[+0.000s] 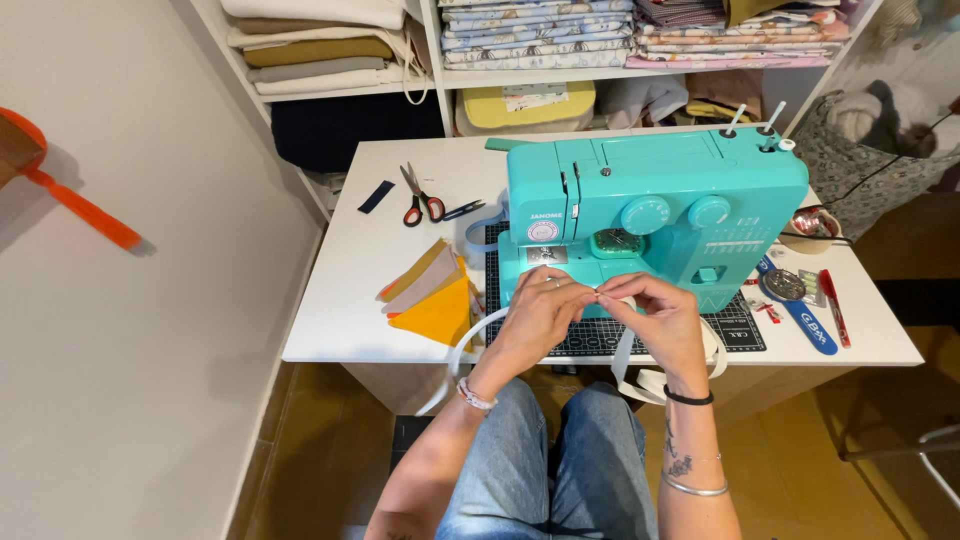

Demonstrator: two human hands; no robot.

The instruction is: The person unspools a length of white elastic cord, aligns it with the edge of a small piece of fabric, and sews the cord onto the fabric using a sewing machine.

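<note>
My left hand [542, 312] and my right hand [662, 318] meet in front of a teal sewing machine [650, 205], both pinching a white fabric strip [468, 345] between the fingertips. The strip loops down left past my wrist and hangs off the table edge, with another loop under my right wrist. Both hands hover over a dark cutting mat [735, 330] just below the machine's needle area.
Triangular fabric pieces in yellow, tan and grey [432, 295] lie left of the mat. Red-handled scissors [420, 195] and a dark fabric scrap [376, 196] rest behind. Small tools lie at the right on the white table [340, 300]. Shelves of folded fabric [540, 35] stand behind.
</note>
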